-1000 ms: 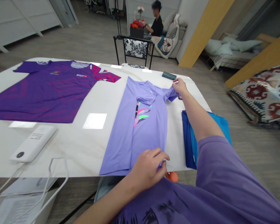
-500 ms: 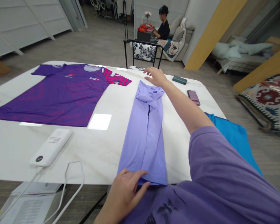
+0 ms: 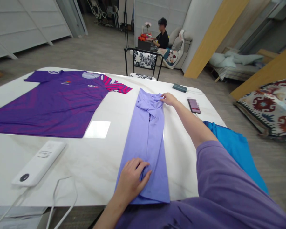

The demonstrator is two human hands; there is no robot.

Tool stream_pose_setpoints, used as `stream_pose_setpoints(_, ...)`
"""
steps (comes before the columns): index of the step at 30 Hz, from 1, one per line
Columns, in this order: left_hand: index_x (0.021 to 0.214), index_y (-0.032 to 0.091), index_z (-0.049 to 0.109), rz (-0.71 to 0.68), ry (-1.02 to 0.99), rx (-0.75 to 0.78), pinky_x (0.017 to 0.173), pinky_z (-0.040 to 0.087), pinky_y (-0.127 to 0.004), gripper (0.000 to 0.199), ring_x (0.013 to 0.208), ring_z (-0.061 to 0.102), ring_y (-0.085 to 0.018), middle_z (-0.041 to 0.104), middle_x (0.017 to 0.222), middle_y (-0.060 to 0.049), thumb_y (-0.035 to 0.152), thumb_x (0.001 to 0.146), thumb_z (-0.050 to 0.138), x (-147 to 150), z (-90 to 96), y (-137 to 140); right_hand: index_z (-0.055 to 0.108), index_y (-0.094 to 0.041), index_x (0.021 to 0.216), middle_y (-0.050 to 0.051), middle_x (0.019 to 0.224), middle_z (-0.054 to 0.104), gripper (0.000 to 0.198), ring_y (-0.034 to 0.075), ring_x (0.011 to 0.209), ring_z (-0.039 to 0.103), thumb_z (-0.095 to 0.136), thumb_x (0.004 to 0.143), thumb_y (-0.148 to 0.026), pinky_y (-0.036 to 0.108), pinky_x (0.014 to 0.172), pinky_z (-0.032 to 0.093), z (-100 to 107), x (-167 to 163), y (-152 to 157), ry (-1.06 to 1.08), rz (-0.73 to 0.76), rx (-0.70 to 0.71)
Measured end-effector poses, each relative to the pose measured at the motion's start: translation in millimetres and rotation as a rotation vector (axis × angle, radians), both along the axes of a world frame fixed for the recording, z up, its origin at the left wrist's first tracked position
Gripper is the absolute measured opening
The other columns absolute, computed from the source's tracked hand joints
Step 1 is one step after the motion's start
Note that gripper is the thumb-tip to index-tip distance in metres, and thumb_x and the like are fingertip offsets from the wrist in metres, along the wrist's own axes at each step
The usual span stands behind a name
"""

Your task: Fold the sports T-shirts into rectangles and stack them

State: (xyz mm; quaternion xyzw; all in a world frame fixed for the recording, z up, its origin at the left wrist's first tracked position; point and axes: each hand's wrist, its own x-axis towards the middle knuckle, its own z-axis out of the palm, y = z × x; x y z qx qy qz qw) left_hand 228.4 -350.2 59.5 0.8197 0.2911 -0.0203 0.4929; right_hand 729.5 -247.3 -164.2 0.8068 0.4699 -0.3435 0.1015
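A lavender shirt (image 3: pixel 143 140), folded into a long narrow strip, lies lengthwise on the white table. My left hand (image 3: pixel 133 178) rests on its lower part, fingers outstretched over the cloth and thumb apart. At the far right corner of the strip, my right hand (image 3: pixel 169 98) pinches the bunched fabric by the collar end between thumb and fingers. To the left, a purple jersey (image 3: pixel 62 101) with a pink-striped sleeve is spread flat.
A white power bank (image 3: pixel 39 165) with a cable sits at front left. On the right are a phone (image 3: pixel 194 105), a dark case (image 3: pixel 180 87) and blue cloth (image 3: pixel 235 146). A chair (image 3: pixel 144 60) stands beyond the table's far edge; a person (image 3: pixel 162 38) sits farther back.
My right hand has come down from above the far end onto the shirt's corner and closed on it. My left hand has slid up from the near hem onto the cloth.
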Motion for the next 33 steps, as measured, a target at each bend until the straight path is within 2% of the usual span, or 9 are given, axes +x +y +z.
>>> stream_pose_setpoints(7, 0.136, 0.032, 0.077, -0.049, 0.050, 0.017, 0.099, 0.064, -0.051, 0.035, 0.114, 0.075, -0.031, 0.077, 0.124, -0.007, 0.030, 0.101, 0.079, -2.1, -5.8, -4.5, 0.087, -0.024, 0.125, 0.010, 0.132, 0.078, 0.025, 0.025, 0.119, 0.074, 0.078, 0.105, -0.035, 0.033, 0.113, 0.057, -34.3, 16.4, 4.3, 0.014, -0.033, 0.053)
stream_pose_setpoints(12, 0.138, 0.035, 0.078, -0.065, 0.108, -0.031, 0.102, 0.064, -0.054, 0.037, 0.115, 0.074, -0.032, 0.076, 0.127, -0.009, 0.031, 0.102, 0.077, 1.5, -5.0, -2.1, 0.083, -0.017, 0.129, 0.014, 0.129, 0.079, 0.031, 0.027, 0.117, 0.075, 0.066, 0.104, -0.022, 0.038, 0.111, 0.060, -47.3, 53.4, -4.3, -0.082, -0.262, 0.108)
stream_pose_setpoints(15, 0.144, 0.036, 0.076, -0.084, 0.128, -0.059, 0.103, 0.065, -0.055, 0.040, 0.117, 0.074, -0.033, 0.077, 0.128, -0.009, 0.033, 0.103, 0.076, 3.0, -4.8, -0.4, 0.080, -0.016, 0.135, 0.016, 0.139, 0.075, 0.036, 0.026, 0.118, 0.075, 0.070, 0.100, -0.022, 0.037, 0.111, 0.060, -47.4, 56.9, -11.6, -0.058, -0.242, 0.165)
stream_pose_setpoints(18, 0.158, 0.034, 0.066, -0.078, 0.138, -0.062, 0.103, 0.065, -0.056, 0.056, 0.117, 0.075, -0.034, 0.078, 0.128, -0.010, 0.038, 0.104, 0.076, 2.8, -4.7, -0.8, 0.081, -0.016, 0.132, 0.014, 0.131, 0.078, 0.035, 0.026, 0.116, 0.076, 0.071, 0.105, -0.035, 0.035, 0.109, 0.061, -42.5, 41.2, -9.7, 0.002, -0.145, 0.166)
stream_pose_setpoints(21, 0.160, 0.029, 0.064, -0.062, 0.147, -0.046, 0.105, 0.064, -0.055, 0.061, 0.118, 0.075, -0.035, 0.078, 0.128, -0.011, 0.040, 0.101, 0.079, 3.1, -3.8, -1.4, 0.085, -0.019, 0.129, 0.013, 0.129, 0.079, 0.047, 0.028, 0.115, 0.077, 0.087, 0.096, -0.052, 0.034, 0.104, 0.061, -34.7, 18.9, -1.3, 0.088, 0.039, -0.024)
stream_pose_setpoints(24, 0.143, 0.028, 0.073, -0.078, 0.150, -0.030, 0.106, 0.063, -0.053, 0.047, 0.119, 0.075, -0.035, 0.077, 0.131, -0.011, 0.041, 0.099, 0.082, 4.3, -1.4, -0.3, 0.086, -0.022, 0.125, 0.012, 0.131, 0.080, 0.040, 0.028, 0.117, 0.077, 0.091, 0.093, -0.045, 0.033, 0.102, 0.060, -23.0, 9.6, 3.5, 0.106, 0.151, -0.109)
stream_pose_setpoints(26, 0.129, 0.028, 0.077, -0.101, 0.133, -0.014, 0.104, 0.061, -0.051, 0.035, 0.119, 0.074, -0.034, 0.077, 0.129, -0.010, 0.042, 0.097, 0.084, 5.3, 0.5, 1.0, 0.086, -0.021, 0.122, 0.011, 0.128, 0.081, 0.028, 0.027, 0.116, 0.077, 0.085, 0.097, -0.035, 0.034, 0.103, 0.060, -10.6, 18.0, -0.3, 0.114, 0.130, -0.042)
stream_pose_setpoints(30, 0.111, 0.027, 0.076, -0.165, 0.081, 0.060, 0.106, 0.054, -0.048, 0.007, 0.117, 0.074, -0.029, 0.079, 0.122, -0.005, 0.032, 0.105, 0.077, 10.5, 7.4, 2.5, 0.081, -0.017, 0.125, 0.012, 0.130, 0.080, 0.027, 0.026, 0.114, 0.076, 0.073, 0.103, -0.031, 0.036, 0.105, 0.061, 29.7, 66.4, -34.2, 0.149, -0.035, 0.278)
stream_pose_setpoints(33, 0.110, 0.026, 0.075, -0.261, 0.119, 0.117, 0.106, 0.050, -0.048, 0.012, 0.108, 0.075, -0.026, 0.080, 0.113, -0.003, 0.021, 0.112, 0.064, 19.3, 19.5, -1.0, 0.077, -0.017, 0.128, 0.015, 0.136, 0.077, 0.028, 0.027, 0.114, 0.075, 0.069, 0.104, -0.030, 0.040, 0.106, 0.063, 67.3, 106.6, -82.7, 0.031, -0.185, 0.375)
